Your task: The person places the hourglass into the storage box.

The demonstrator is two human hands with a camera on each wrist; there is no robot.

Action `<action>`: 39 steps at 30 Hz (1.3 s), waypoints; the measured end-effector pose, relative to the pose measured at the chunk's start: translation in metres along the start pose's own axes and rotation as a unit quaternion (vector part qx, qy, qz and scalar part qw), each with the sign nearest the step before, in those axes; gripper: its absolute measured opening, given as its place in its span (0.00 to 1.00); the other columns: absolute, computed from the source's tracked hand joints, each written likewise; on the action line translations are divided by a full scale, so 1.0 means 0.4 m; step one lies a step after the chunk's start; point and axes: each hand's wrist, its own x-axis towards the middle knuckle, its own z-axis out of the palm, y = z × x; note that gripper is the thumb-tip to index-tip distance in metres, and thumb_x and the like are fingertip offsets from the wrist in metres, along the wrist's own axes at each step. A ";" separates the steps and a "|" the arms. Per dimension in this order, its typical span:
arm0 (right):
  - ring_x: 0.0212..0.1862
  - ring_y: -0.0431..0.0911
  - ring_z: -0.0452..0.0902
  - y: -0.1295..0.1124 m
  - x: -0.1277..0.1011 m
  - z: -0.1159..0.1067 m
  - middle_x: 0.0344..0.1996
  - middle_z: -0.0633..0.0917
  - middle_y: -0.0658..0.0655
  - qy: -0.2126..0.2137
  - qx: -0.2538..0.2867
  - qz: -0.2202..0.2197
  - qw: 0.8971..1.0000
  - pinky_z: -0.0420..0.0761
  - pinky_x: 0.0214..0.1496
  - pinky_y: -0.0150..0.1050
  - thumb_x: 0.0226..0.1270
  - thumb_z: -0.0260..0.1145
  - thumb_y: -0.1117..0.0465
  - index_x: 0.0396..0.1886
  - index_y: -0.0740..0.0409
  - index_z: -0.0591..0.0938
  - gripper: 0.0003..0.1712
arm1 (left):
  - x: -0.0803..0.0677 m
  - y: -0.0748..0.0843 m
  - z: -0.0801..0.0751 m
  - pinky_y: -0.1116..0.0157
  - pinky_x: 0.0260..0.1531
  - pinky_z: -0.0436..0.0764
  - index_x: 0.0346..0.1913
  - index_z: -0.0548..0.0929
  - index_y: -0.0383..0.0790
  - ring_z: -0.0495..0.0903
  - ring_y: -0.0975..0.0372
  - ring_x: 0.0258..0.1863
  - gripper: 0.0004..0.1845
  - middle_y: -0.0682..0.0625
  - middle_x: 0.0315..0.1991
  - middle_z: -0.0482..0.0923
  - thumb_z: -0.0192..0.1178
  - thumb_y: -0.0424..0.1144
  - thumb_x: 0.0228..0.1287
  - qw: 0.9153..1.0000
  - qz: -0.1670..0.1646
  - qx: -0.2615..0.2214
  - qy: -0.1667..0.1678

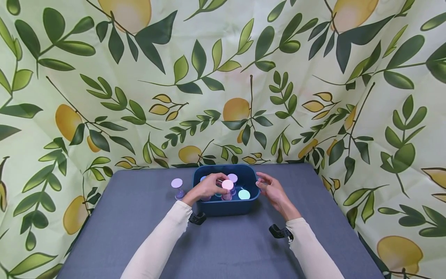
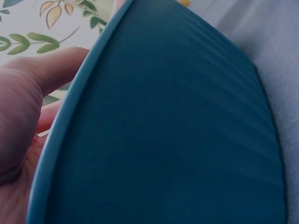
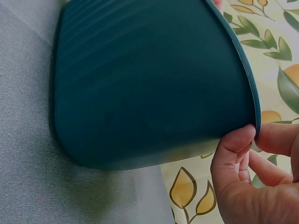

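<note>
Head view shows the blue bin mid-table, holding pastel-capped jars; one more lilac jar stands just left of it. The left hand reaches inside, curled around a jar, while the right hand pinches the right rim. Probably best to lift the jar straight up, bracing the bin.

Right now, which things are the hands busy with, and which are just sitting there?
Busy with:
- dark blue plastic tub, right hand at its rim
- pink-lidded jar, by left hand

Just sitting:
- lilac-lidded jar outside the tub
- mint-lidded jar
- grey tabletop
</note>
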 end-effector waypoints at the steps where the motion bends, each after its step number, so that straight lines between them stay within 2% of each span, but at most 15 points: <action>1: 0.52 0.48 0.70 0.000 0.000 0.000 0.50 0.73 0.55 -0.001 -0.002 -0.001 1.000 0.78 0.47 0.34 0.73 0.58 0.62 0.71 0.53 0.69 0.27 | 0.001 -0.001 0.001 0.56 0.54 0.80 0.52 0.80 0.39 0.81 0.54 0.51 0.19 0.46 0.48 0.82 0.70 0.35 0.57 1.000 0.002 0.002 -0.005; 6: 0.52 0.49 0.69 -0.001 0.000 0.002 0.51 0.72 0.55 0.002 -0.002 0.003 1.000 0.77 0.48 0.35 0.73 0.58 0.63 0.70 0.52 0.70 0.27 | 0.010 -0.003 0.002 0.58 0.53 0.79 0.51 0.80 0.39 0.80 0.56 0.49 0.18 0.46 0.48 0.81 0.70 0.34 0.57 0.999 0.002 0.017 -0.029; 10: 0.52 0.49 0.69 0.002 0.001 0.001 0.51 0.72 0.55 0.002 -0.001 0.007 1.000 0.77 0.48 0.35 0.73 0.58 0.63 0.71 0.51 0.69 0.27 | 0.014 0.000 0.004 0.60 0.51 0.79 0.51 0.79 0.39 0.77 0.57 0.47 0.18 0.46 0.47 0.80 0.69 0.32 0.57 0.999 -0.006 0.012 -0.052; 15: 0.52 0.49 0.69 0.004 0.002 0.001 0.52 0.72 0.55 0.003 -0.002 0.006 1.000 0.77 0.48 0.35 0.73 0.58 0.63 0.70 0.50 0.70 0.27 | 0.024 -0.003 0.013 0.62 0.49 0.79 0.51 0.78 0.38 0.76 0.59 0.44 0.18 0.46 0.46 0.80 0.69 0.31 0.58 0.997 -0.001 0.004 -0.078; 26: 0.51 0.49 0.69 0.002 0.004 0.001 0.51 0.72 0.55 0.000 0.001 0.003 1.000 0.76 0.47 0.35 0.73 0.58 0.63 0.70 0.51 0.70 0.27 | 0.040 -0.017 0.025 0.64 0.49 0.75 0.50 0.79 0.40 0.74 0.59 0.44 0.17 0.48 0.45 0.79 0.68 0.32 0.58 0.992 0.000 0.066 -0.109; 39: 0.51 0.49 0.69 0.002 0.003 -0.001 0.51 0.72 0.55 -0.001 0.000 0.007 1.000 0.76 0.46 0.34 0.73 0.59 0.63 0.71 0.50 0.69 0.28 | 0.049 -0.010 0.033 0.66 0.46 0.72 0.49 0.78 0.39 0.72 0.61 0.43 0.16 0.50 0.43 0.77 0.68 0.33 0.58 0.986 0.014 0.090 -0.141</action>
